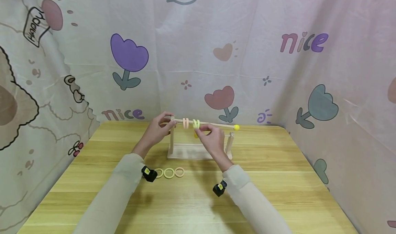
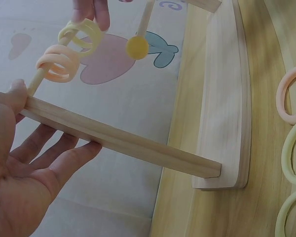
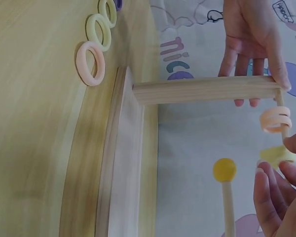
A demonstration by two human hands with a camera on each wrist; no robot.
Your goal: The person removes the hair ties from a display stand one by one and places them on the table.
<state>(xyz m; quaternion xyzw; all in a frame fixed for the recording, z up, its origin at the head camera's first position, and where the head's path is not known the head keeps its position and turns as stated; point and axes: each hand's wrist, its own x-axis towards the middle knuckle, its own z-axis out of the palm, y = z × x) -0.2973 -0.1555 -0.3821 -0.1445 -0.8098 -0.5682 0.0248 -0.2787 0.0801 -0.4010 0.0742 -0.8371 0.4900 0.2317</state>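
A wooden stand (image 1: pixel 189 151) with two upright posts bears a long rod (image 1: pixel 216 124) with a yellow ball on its right end. My left hand (image 1: pixel 158 130) grips the top of the left post (image 2: pixel 123 140), thumb at the rod's end and fingers behind the wood. Two peach rings (image 1: pixel 185 123) hang on the rod near that post. Farther right, yellow-green rings (image 2: pixel 84 37) hang on the same rod, and my right hand (image 1: pixel 211 137) pinches them between thumb and fingertips. The right fingers (image 3: pixel 269 197) partly hide these rings in the right wrist view.
On the table in front of the stand lie a peach ring (image 1: pixel 179 172), a yellow-green ring (image 1: pixel 168 173) and others, partly behind the left wrist camera. A lower rod on the stand ends in a yellow ball (image 3: pixel 224 170). A printed curtain (image 1: pixel 185 55) hangs behind the table.
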